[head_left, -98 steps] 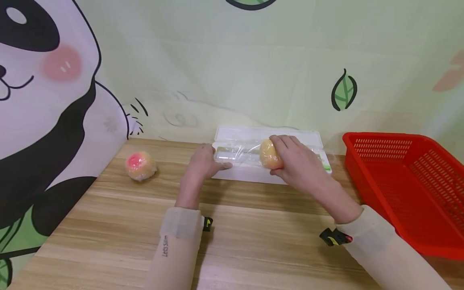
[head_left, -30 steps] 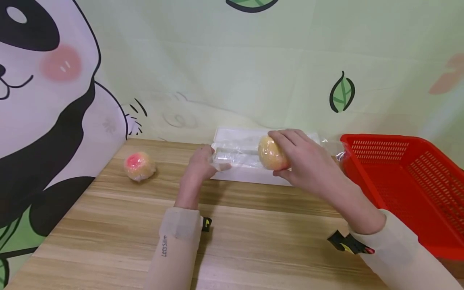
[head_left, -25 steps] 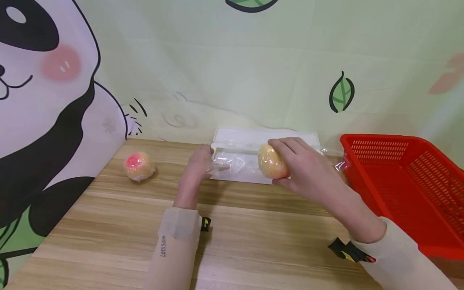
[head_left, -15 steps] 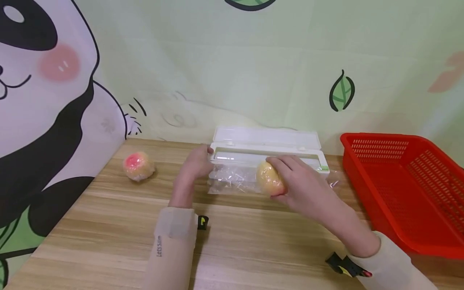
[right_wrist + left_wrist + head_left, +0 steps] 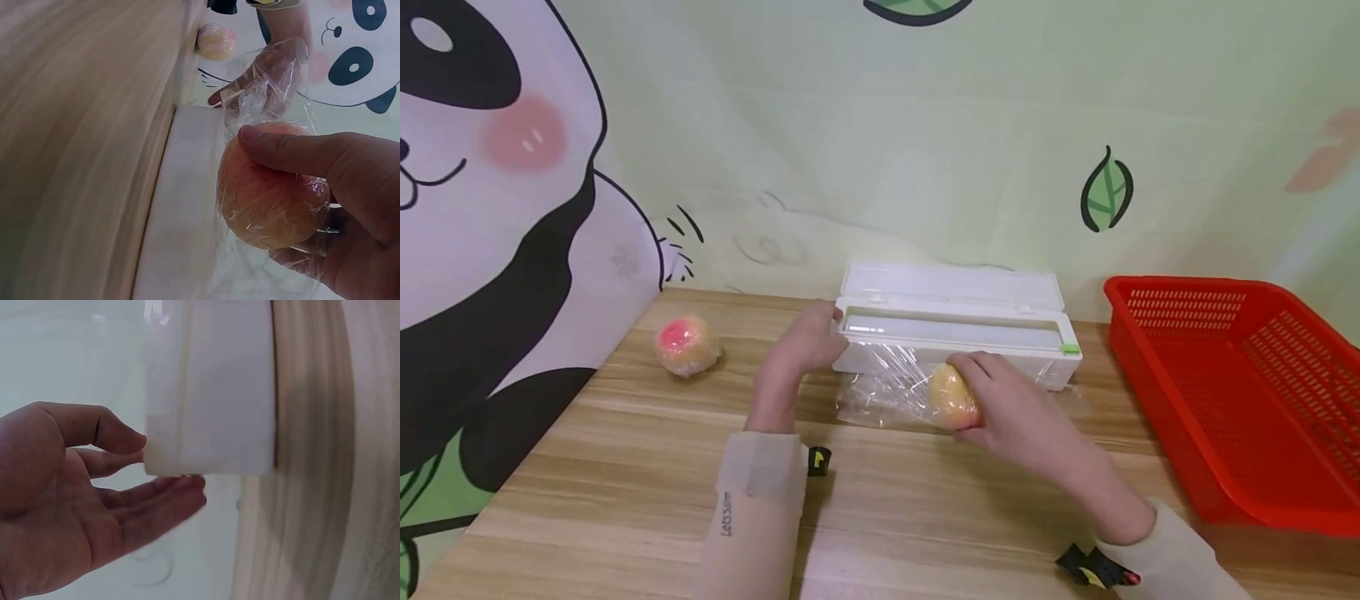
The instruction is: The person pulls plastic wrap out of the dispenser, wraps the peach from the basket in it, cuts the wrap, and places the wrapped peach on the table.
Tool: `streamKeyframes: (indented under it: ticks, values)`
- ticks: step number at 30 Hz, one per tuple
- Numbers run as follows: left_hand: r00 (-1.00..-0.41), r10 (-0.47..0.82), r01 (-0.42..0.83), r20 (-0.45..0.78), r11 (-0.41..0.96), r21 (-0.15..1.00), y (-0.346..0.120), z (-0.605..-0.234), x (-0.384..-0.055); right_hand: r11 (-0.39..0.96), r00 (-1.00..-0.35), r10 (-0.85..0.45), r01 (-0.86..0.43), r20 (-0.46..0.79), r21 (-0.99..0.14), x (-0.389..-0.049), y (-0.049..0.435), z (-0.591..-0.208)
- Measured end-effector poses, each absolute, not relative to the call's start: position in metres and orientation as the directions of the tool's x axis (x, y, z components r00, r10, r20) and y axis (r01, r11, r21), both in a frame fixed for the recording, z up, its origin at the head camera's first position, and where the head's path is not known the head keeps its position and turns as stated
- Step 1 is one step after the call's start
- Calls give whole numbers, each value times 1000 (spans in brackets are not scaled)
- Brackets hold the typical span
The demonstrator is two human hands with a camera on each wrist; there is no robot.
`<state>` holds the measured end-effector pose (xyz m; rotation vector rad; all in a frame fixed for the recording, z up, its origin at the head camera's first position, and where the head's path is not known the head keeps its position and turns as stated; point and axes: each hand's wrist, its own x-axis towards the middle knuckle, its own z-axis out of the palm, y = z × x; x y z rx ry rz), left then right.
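My right hand (image 5: 1007, 412) grips a peach (image 5: 953, 398) just in front of a white cling film dispenser (image 5: 962, 360). In the right wrist view the thumb presses the reddish side of the peach (image 5: 275, 197), with clear film around it. Loose cling film (image 5: 880, 400) spreads left from the peach along the dispenser's front. My left hand (image 5: 805, 342) holds the dispenser's left end; in the left wrist view the thumb is at one edge of the white box (image 5: 228, 394) and the fingers lie against its end. The dispenser's lid (image 5: 951, 285) stands raised behind it.
A second peach (image 5: 687, 346), wrapped in film, sits on the wooden table (image 5: 925, 517) at the left. The red plastic basket (image 5: 1217, 483) stands at the right. Behind the table hangs a pale green cloth (image 5: 925, 167) with a panda print.
My right hand has brought the peach down and toward me, from over the dispenser to in front of it. The film came along, leaving the dispenser's slot uncovered. My left hand stays at the dispenser's end.
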<state>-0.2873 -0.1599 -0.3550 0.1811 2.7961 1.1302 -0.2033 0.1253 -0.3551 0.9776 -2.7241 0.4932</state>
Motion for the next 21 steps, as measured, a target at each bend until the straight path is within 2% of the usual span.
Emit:
streamKeyframes:
  ticks: [3, 6, 9, 11, 15, 18, 21]
  values:
    - [-985, 158, 69, -72, 734, 676, -156, -350, -283, 736, -777, -565, -626, 278, -256, -206, 124, -361]
    - [-984, 175, 129, -10, 762, 634, -150, -343, -280, 737, -782, -562, -621, 270, -266, -209, 122, -366]
    - [-961, 262, 260, 82, 773, 579, -141, -336, -277, 740, -787, -561, -615, 255, -272, -211, 122, -370]
    - [-923, 368, 369, 115, 757, 540, -130, -331, -273, 741, -790, -561, -612, 248, -276, -212, 123, -372]
    - [-836, 546, 489, 50, 700, 521, -104, -327, -264, 742, -791, -561, -611, 242, -275, -216, 125, -376]
    - [-796, 604, 506, -33, 696, 510, -87, -328, -258, 735, -773, -577, -632, 264, -245, -218, 125, -380]
    - [-773, 632, 525, -59, 688, 501, -76, -332, -255, 725, -745, -594, -659, 303, -199, -220, 124, -383]
